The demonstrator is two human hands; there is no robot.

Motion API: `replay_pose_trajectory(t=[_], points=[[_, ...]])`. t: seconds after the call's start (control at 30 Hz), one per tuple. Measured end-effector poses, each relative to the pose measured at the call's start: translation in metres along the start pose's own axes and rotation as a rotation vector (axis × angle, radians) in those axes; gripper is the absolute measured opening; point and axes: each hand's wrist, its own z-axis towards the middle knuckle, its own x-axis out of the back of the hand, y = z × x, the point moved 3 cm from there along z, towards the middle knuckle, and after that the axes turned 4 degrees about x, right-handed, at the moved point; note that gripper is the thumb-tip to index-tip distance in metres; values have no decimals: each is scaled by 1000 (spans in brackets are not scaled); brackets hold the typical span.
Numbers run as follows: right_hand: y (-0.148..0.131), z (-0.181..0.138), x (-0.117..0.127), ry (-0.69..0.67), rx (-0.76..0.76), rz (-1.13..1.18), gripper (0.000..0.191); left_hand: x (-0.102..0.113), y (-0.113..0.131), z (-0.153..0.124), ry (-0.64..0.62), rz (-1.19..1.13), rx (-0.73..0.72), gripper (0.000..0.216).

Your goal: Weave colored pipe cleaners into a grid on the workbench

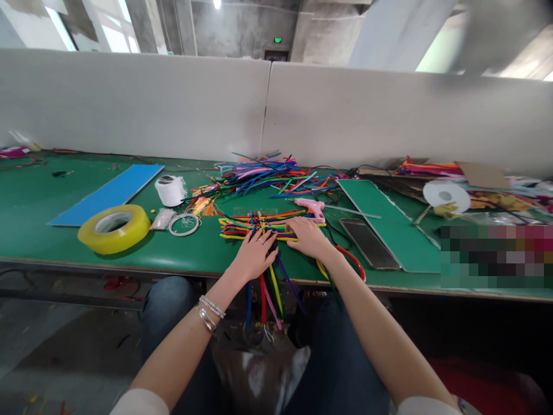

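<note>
Colourful pipe cleaners (231, 228) lie crossed in a woven strip on the table, running left to right. More strands (263, 297) hang from it over the table's front edge. My left hand (256, 253) rests on the middle of the weave, fingers spread and lying on it. At the right part, my right hand (307, 237) has its fingers bent over the strands and holds them. The palms hide part of the weave. Just behind my right hand lies a pink glue gun (315, 208) with a clear glue stick.
Loose pipe cleaners (259, 176) are heaped at the back. Leftward are yellow tape (140, 230), a thread spool (170, 191), a white ring (184, 233) and a blue board (110, 196). A phone (369, 243) and green board (389, 230) lie right, before a partition (345, 115).
</note>
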Motion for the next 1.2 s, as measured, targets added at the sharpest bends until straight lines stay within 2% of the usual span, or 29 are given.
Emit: replay_pose_trajectory(t=[0.1,0.27,0.4,0.53,0.7,0.9,1.2], points=[[0,0,-1,34,25,-42,27,0,0,0,-5,-2,1,49],[0,-1,0,43,-19,-2,45,0,0,0,1,3,2,49],[-1,-1,0,6,-8,0,42,0,0,0,5,1,-1,49],[1,-1,-2,35,11,-48,42,-1,0,0,6,-6,1,49],[2,0,-4,70,14,-110,53,0,0,0,1,-7,3,49],[3,2,-5,23,10,-95,42,-1,-1,0,-5,-1,-3,50],[4,3,-5,62,6,-109,47,-2,-1,1,-41,4,5,51]])
